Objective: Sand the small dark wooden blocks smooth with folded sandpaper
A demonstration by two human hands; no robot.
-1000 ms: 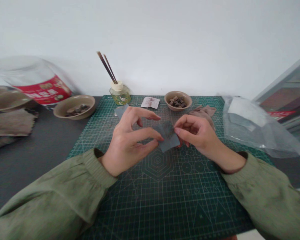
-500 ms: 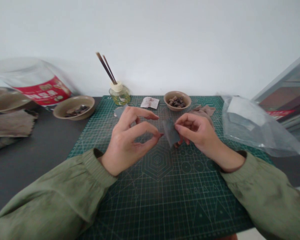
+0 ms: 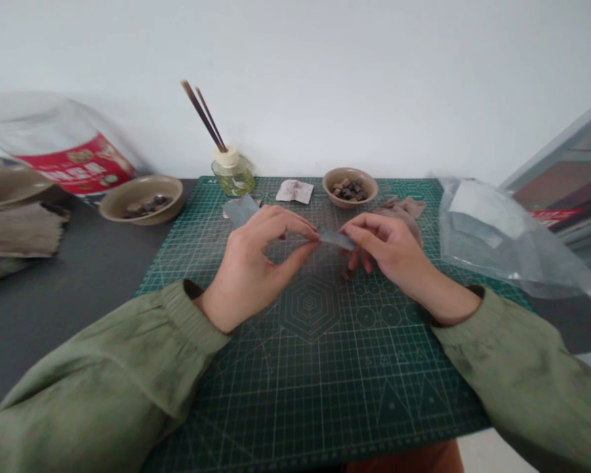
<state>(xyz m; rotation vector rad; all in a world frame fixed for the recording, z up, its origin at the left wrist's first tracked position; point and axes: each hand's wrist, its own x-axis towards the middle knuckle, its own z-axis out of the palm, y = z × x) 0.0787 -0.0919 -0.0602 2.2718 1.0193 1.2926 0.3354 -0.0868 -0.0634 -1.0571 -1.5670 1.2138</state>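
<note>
A small grey sheet [image 3: 335, 238] is stretched between my hands above the green cutting mat [image 3: 295, 394]. My left hand [image 3: 259, 263] pinches its left end between thumb and fingertips. At its right end, my right hand [image 3: 391, 259] grips it with thumb and index finger, the other fingers curled beneath. A small brown piece [image 3: 346, 274] shows under the right fingers; whether they touch it I cannot tell. Another grey sheet [image 3: 240, 210] lies behind my left hand. Beyond my right hand is a crumpled brownish cloth [image 3: 406, 211].
At the back stand a bowl of brown chunks [image 3: 349, 188], a stained white paper [image 3: 295, 191] and a reed diffuser [image 3: 232, 172]. A second bowl [image 3: 142, 200], a large jar [image 3: 79, 154] and cloth [image 3: 22, 231] are left. A plastic bag [image 3: 507, 236] lies right.
My left thumb and fingers have closed on the grey sheet's left end. The sheet has turned from hanging upright to nearly flat. The view has tilted slightly downward.
</note>
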